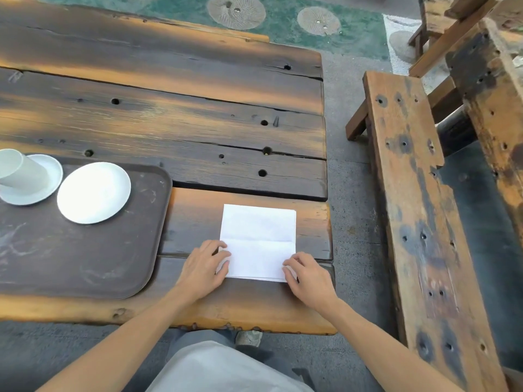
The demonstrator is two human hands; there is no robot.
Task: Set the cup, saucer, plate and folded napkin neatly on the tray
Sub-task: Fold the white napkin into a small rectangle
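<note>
Head view: left hand and right hand pinch white folded paper napkin at 6 o'clock corners; light, limp, creases easily

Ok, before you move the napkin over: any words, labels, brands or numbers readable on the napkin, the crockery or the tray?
None. No readable text in this view.
Napkin: plain white, only fold creases.
Plate, saucer and cup: plain white, no marks visible.
Tray: only pale scuffs and scratches, no lettering.
</note>
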